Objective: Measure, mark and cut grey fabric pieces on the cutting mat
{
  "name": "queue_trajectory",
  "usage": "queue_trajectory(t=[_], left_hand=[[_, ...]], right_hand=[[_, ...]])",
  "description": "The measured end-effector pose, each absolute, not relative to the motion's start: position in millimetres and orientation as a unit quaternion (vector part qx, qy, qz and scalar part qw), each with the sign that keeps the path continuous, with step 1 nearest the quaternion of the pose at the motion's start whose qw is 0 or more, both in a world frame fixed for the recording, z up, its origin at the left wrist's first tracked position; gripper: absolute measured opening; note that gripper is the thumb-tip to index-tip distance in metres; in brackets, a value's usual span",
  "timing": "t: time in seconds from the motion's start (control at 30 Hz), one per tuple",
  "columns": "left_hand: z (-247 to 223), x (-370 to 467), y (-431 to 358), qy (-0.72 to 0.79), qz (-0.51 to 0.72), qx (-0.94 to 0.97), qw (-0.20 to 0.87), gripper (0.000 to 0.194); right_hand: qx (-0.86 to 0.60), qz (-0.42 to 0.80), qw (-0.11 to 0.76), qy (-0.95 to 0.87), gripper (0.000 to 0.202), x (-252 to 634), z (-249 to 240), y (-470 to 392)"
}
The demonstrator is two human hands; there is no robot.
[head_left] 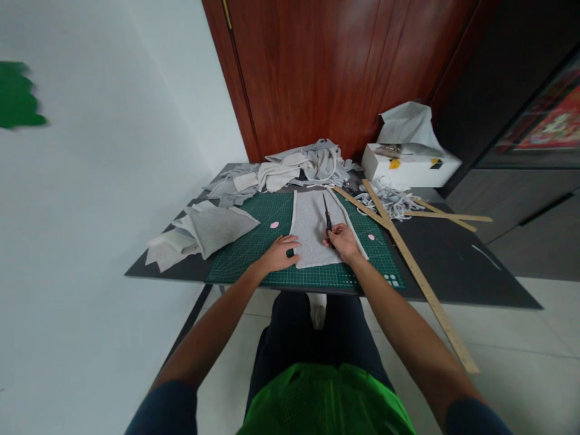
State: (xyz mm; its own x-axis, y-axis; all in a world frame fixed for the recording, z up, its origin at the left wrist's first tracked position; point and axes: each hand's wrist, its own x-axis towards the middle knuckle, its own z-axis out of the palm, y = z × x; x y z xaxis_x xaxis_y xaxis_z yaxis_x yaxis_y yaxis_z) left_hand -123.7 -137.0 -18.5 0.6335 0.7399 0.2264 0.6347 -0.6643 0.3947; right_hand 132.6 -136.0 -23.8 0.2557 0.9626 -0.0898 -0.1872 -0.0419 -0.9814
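A light grey fabric piece (312,217) with pale edges lies flat on the green cutting mat (272,208). At its left edge rests my left hand (280,254), fingers spread and thumb apart, touching the cloth. My right hand (342,240) is closed around the handles of dark scissors (327,214), above the right half of the fabric. The blades point away from me and look closed. Pink chalk-like pieces lie on the mat, one (274,225) left of the fabric and another (371,237) to its right.
Folded grey cloth (217,226) lies on the left, and a fabric heap (299,166) at the back. A white box (408,166) stands behind a pile of scraps (387,199). A long wooden ruler (421,278) overhangs the front edge of the dark table (471,266).
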Motion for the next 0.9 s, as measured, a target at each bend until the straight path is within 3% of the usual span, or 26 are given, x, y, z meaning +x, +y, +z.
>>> queue_trajectory(t=[0.43,0.63,0.9], left_hand=[[-18.7,-147.2,-138.0,0.381,0.244,0.871,0.19,0.021],[-15.3,-144.9,-141.1,0.383,0.237,0.876,0.171,0.026],[-14.6,-142.6,-142.3,0.364,0.218,0.888,0.176,0.005]], right_hand=[[-0.587,0.434,0.541,-0.417,0.035,130.3,-21.3,-138.5],[-0.606,0.41,0.513,-0.449,0.025,128.5,-16.4,-142.8],[-0.622,0.383,0.495,-0.47,0.022,127.1,-11.9,-146.0]])
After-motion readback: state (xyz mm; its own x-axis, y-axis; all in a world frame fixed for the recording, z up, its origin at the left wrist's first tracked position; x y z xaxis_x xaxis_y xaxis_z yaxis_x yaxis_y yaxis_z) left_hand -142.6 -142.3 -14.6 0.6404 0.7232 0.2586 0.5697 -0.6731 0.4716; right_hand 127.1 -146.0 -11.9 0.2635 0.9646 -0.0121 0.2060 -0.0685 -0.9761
